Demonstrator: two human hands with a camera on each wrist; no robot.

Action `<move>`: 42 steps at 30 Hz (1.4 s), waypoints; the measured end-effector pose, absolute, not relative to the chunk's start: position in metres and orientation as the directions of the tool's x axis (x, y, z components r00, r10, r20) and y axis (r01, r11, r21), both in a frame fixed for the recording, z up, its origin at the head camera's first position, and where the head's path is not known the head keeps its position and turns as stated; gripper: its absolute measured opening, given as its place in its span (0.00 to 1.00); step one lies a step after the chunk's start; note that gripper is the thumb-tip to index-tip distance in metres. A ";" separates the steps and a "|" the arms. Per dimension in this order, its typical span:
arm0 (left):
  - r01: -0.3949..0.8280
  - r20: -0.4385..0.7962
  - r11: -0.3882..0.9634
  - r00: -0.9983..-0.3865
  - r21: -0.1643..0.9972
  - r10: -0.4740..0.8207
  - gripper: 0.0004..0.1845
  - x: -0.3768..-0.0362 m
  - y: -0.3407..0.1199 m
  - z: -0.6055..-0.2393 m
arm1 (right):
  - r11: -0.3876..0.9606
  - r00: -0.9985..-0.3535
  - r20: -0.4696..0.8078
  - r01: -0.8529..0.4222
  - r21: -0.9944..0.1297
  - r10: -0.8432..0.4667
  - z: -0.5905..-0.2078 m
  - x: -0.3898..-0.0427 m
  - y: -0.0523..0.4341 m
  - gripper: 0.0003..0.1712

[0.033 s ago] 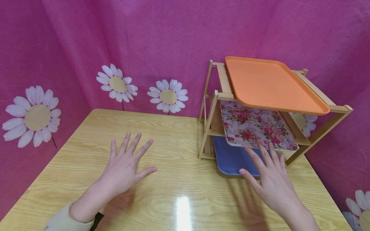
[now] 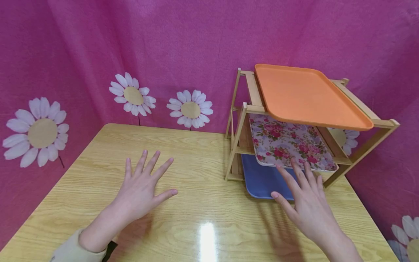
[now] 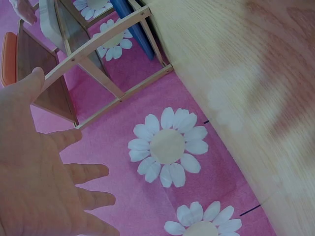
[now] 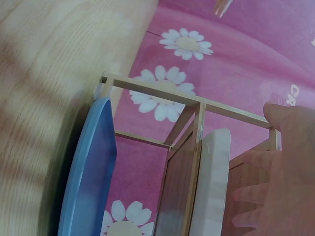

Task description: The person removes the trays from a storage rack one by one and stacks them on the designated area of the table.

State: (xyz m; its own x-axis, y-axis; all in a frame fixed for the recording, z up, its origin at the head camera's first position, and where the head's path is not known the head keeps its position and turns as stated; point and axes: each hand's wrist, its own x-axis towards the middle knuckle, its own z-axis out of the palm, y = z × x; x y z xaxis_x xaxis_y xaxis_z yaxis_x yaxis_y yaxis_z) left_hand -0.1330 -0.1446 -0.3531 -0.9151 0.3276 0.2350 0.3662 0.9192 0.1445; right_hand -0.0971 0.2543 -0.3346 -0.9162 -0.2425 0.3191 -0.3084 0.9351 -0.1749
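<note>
My left hand [image 2: 145, 182] is open with fingers spread, low over the wooden table [image 2: 203, 174] left of centre, and holds nothing. My right hand [image 2: 304, 198] is also open and spread, at the front of a three-tier wooden rack [image 2: 237, 142]. Its palm covers the front edge of the blue tray [image 2: 260, 180] on the bottom tier. Its fingertips reach the front rim of the floral tray [image 2: 288, 142] on the middle tier. An orange tray [image 2: 304, 94] lies on top. In the right wrist view the right hand [image 4: 285, 172] is beside the floral tray's white rim [image 4: 214, 182].
Pink cloth with white daisies [image 2: 190, 108] closes in the table at the back and both sides. The rack stands at the back right corner. In the left wrist view the left hand [image 3: 39, 172] hovers past the table's edge [image 3: 256, 88].
</note>
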 end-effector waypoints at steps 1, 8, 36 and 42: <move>0.365 0.234 0.920 -0.916 0.144 0.327 0.43 -0.133 -0.145 -0.353 | 0.935 -0.916 0.319 -0.309 -0.176 -0.242 -0.334 -0.097 0.254 0.40; 0.359 0.233 0.923 -0.918 0.143 0.321 0.43 -0.134 -0.146 -0.352 | 0.930 -0.915 0.324 -0.314 -0.193 -0.241 -0.333 -0.096 0.253 0.39; 0.495 0.447 0.864 -0.796 0.094 0.408 0.46 -0.154 -0.112 -0.274 | 0.927 -0.822 0.561 -0.282 -0.248 -0.099 -0.257 -0.095 0.310 0.39; 0.603 0.550 0.793 -0.693 0.086 0.467 0.46 -0.169 -0.075 -0.252 | 0.934 -0.737 0.672 -0.288 -0.212 -0.074 -0.244 -0.108 0.337 0.42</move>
State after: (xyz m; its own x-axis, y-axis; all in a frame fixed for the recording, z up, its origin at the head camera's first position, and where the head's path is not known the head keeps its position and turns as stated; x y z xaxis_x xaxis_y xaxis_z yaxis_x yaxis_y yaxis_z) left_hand -0.1689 -0.0751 -0.2525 -0.6928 0.4669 0.5496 0.6030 0.7931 0.0864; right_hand -0.1080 0.3367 -0.2440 -0.7367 -0.0741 0.6722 -0.2875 0.9340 -0.2121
